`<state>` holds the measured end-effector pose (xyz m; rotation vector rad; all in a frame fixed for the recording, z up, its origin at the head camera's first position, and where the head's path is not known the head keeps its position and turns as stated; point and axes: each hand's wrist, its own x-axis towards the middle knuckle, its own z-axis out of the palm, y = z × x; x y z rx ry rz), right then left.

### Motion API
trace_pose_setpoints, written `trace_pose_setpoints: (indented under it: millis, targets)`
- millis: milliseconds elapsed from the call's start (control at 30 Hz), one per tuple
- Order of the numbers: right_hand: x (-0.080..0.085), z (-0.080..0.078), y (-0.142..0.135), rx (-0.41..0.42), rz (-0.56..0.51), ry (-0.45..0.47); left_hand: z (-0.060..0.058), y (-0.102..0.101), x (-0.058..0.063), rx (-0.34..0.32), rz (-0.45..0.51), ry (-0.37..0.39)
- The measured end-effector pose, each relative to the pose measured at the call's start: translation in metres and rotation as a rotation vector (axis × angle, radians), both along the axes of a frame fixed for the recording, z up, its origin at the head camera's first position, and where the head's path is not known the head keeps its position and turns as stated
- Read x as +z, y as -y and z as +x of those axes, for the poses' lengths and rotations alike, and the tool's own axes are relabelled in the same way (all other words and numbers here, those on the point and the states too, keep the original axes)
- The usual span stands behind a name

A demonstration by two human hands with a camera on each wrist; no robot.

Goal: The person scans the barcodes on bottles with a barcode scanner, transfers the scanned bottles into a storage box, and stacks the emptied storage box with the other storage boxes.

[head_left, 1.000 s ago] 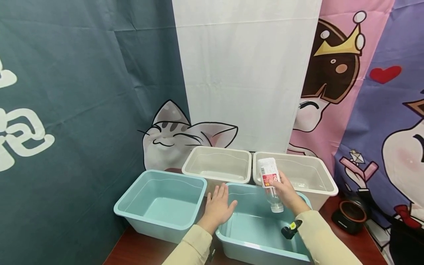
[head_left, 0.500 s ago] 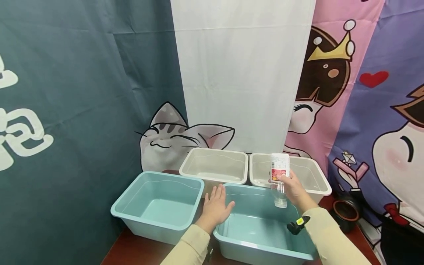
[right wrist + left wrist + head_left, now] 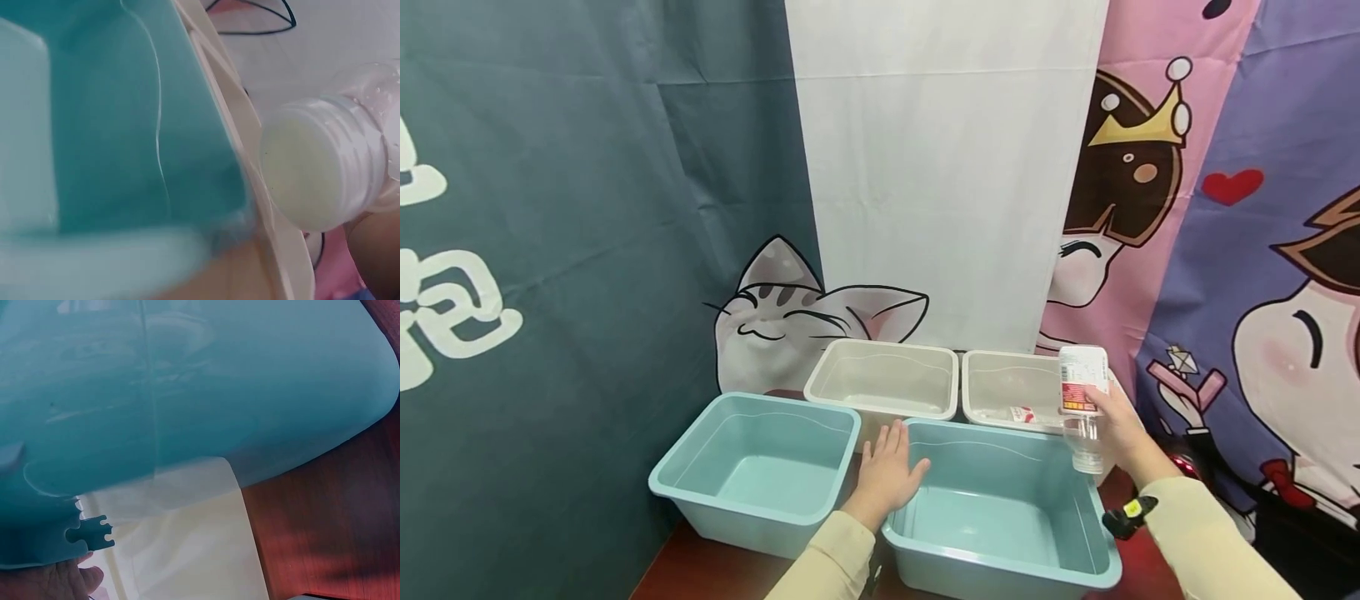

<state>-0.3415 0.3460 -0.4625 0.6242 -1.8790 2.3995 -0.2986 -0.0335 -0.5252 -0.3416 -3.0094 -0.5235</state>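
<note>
My right hand (image 3: 1123,429) grips a clear plastic bottle (image 3: 1082,408) with a white and red label. The bottle is upside down, its cap lowest, beside the right end of the right blue bin (image 3: 1000,558) and in front of the right off-white bin (image 3: 1000,367). In the right wrist view the bottle's pale cap (image 3: 300,169) is close to the camera. My left hand (image 3: 887,471) lies with straight fingers at the left rim of the right blue bin. Inside the right off-white bin a red and white label (image 3: 1022,414) shows, seemingly on another clear bottle.
A second blue bin (image 3: 760,533) stands at the left, and another off-white bin (image 3: 883,346) behind. All four sides meet a dark red table (image 3: 692,567). Printed curtains (image 3: 925,167) hang behind the bins.
My right hand has carried the bottle to the right, from over the right blue bin to its right end. The label inside the right off-white bin has come into view. My left hand stays put.
</note>
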Motion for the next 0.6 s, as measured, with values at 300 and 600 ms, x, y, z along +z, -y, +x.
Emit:
trace_pose_setpoints:
  millis: [300, 600]
  targets:
    - [0.006, 0.012, -0.047, -0.187, 0.234, 0.043, -0.001, 0.000, -0.001, 0.004, 0.005, 0.002]
    - [0.002, 0.020, -0.081, -0.410, 0.543, -0.034, -0.002, 0.002, -0.002, 0.004, -0.006, -0.006]
